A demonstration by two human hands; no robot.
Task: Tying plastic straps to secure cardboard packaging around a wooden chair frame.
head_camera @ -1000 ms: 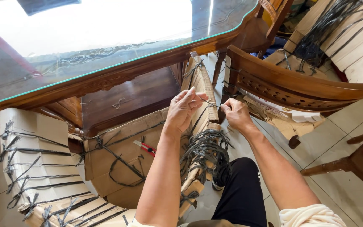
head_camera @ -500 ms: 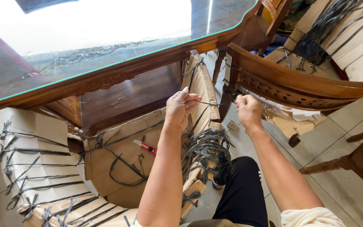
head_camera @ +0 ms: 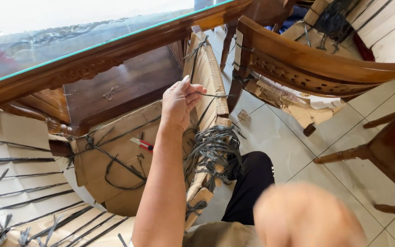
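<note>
While the left hand (head_camera: 179, 98) pinches a thin black strap (head_camera: 213, 96) between thumb and fingertips, that strap runs level to the right, across the edge of a cardboard-wrapped table leg (head_camera: 206, 77). The right hand (head_camera: 307, 217) shows only as a blurred shape close to the camera at the lower right (whether it is open or closed I cannot tell). Below the left hand a tangle of loose straps (head_camera: 213, 151) hangs against the cardboard, just above the person's black-trousered knee (head_camera: 252, 183). A red-handled cutter (head_camera: 141, 144) lies on the cardboard sheet (head_camera: 115, 169) left of the forearm. A glass-topped wooden table (head_camera: 92, 55) stands above, and a carved chair (head_camera: 307, 64) stands to the right on the tiled floor (head_camera: 289, 151).
</note>
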